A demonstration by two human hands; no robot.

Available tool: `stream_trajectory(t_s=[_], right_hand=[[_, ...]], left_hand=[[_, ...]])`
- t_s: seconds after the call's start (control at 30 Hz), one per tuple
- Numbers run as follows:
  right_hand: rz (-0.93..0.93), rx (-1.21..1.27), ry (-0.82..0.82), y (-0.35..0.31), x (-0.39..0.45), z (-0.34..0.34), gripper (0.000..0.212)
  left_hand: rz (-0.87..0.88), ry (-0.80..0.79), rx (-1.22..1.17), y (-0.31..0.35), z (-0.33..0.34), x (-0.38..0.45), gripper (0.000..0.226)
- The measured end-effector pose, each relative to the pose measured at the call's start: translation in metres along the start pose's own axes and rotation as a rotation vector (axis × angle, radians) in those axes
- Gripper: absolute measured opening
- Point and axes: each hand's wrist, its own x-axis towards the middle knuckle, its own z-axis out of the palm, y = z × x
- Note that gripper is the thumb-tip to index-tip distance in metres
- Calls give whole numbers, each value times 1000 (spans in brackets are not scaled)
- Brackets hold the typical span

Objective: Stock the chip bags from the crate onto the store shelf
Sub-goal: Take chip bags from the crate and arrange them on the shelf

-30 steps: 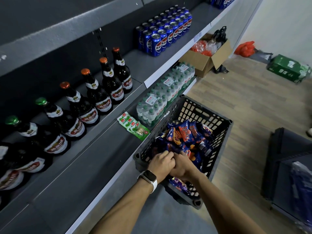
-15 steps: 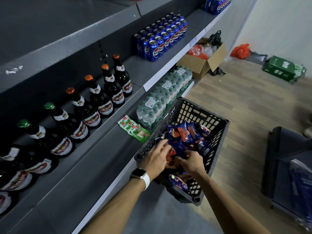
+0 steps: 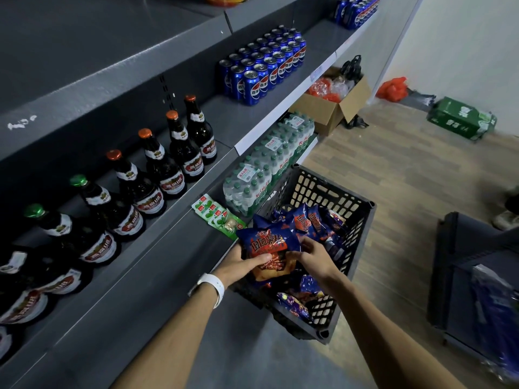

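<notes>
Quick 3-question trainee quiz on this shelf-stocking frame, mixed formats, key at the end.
1. True or false: both hands hold one chip bag.
2. Which caps are on the water bottles? A red, B green, C white.
3. Fill in: the held bag is above the near-left corner of the ____.

Key:
1. True: left hand and right hand grip it.
2. B.
3. Crate.
</notes>
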Motion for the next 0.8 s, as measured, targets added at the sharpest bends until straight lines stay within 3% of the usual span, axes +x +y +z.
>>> stream_trajectory(t_s=[0.17, 0.37, 0.5, 0.57, 0.63, 0.73, 0.8], right_hand=[[-49, -1, 32, -10, -6, 25, 63], [-142, -30, 41, -18, -11, 41, 58], [-151, -93, 116, -11, -14, 42, 53], [-149, -79, 165, -11, -18, 41, 60], [-130, -59, 185, -11, -20, 39, 71], [-128, -45, 243, -12, -22, 36, 71], [-125, -44, 281, -10, -22, 34, 73]], left_hand=[[73, 104, 61, 12, 7, 0, 72], [52, 129, 128, 22, 5, -1, 77], [8, 141, 53, 18, 2, 4, 111], [8, 154, 48, 16, 2, 7, 116], [29, 152, 42, 20, 4, 5, 100], [76, 135, 22, 23, 7, 5, 64], [103, 126, 1, 24, 9, 7, 53]])
